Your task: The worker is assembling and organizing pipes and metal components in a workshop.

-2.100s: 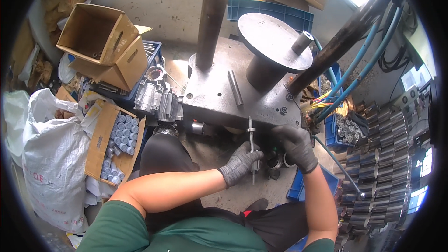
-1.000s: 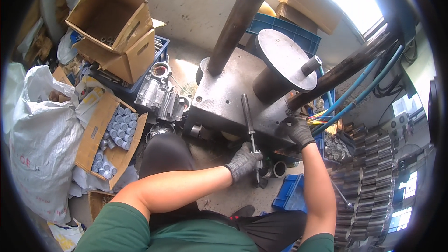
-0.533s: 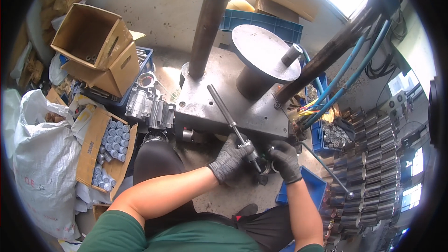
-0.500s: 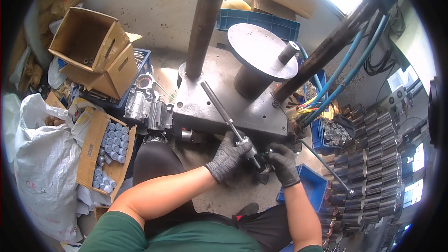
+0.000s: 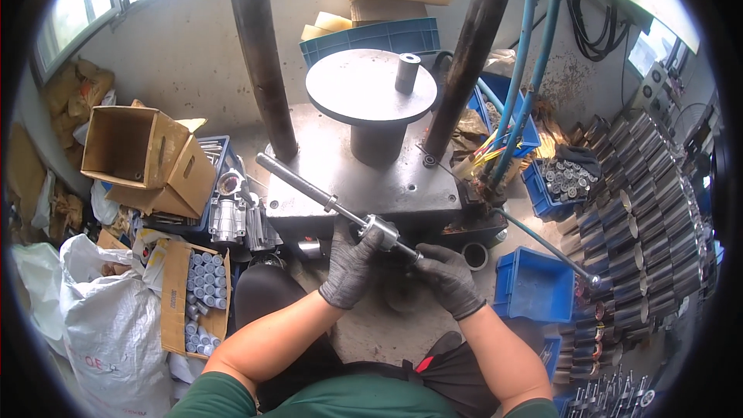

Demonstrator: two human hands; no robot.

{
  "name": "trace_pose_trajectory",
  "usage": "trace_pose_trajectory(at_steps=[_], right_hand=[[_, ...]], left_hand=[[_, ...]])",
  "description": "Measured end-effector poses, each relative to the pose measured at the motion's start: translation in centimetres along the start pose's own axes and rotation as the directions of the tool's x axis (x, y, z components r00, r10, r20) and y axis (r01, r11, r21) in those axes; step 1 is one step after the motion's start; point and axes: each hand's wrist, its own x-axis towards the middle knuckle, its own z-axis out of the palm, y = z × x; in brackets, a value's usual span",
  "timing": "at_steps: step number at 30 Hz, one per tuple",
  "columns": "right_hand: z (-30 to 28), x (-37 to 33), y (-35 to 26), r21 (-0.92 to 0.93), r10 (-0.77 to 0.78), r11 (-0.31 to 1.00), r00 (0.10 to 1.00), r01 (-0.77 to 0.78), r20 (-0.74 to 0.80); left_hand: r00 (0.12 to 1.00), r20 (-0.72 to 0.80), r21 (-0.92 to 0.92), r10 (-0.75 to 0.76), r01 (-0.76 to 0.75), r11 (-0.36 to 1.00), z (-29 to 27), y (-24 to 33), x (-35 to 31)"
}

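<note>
A long metal rod point(image 5: 298, 182) with a thicker far section slants across the front of a steel press base point(image 5: 348, 186). Toward its near end it carries a shiny cylindrical collar point(image 5: 379, 234). My left hand point(image 5: 350, 265), in a dark grey glove, is closed around the rod at the collar. My gloved right hand point(image 5: 453, 282) has its fingers closed at the rod's near tip; any small part between those fingers is hidden. Beyond the hands, a round steel plate point(image 5: 364, 85) stands on a thick post, with a short metal cylinder point(image 5: 407, 73) upright on it.
Two dark columns point(image 5: 263, 54) rise from the base. On the left are a carton of grey-capped cylinders point(image 5: 205, 282), metal castings point(image 5: 228, 217) and a white sack point(image 5: 112, 325). At right stand a blue bin point(image 5: 538, 282), a bar with a ball end point(image 5: 546, 248) and stacked metal tubes point(image 5: 642, 224).
My right hand has come to the rod's near tip from just beside it. The rod lies flatter, its far end further left. The view has turned and shifted.
</note>
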Motion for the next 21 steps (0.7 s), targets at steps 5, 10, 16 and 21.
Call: trace_pose_trajectory(at_steps=[5,10,16,21], right_hand=[[1.2,-0.8,0.1,0.040,-0.051,0.998,0.998,0.050,0.029],[1.4,-1.4,0.3,0.099,-0.048,0.994,0.999,0.047,0.013],[1.2,-1.7,0.1,0.180,-0.045,0.983,0.993,0.025,0.111],[2.0,-2.0,-0.1,-0.022,-0.201,0.979,0.979,0.201,0.026]], left_hand=[[0.999,0.017,-0.004,0.043,-0.043,0.999,0.9,0.7,-0.5],[0.997,0.012,0.139,0.081,-0.082,0.987,1.1,1.0,-0.7],[0.996,0.064,0.132,0.068,-0.076,0.988,1.2,0.5,-1.4],[0.988,0.145,0.219,0.048,-0.080,0.972,2.0,1.1,-1.7]])
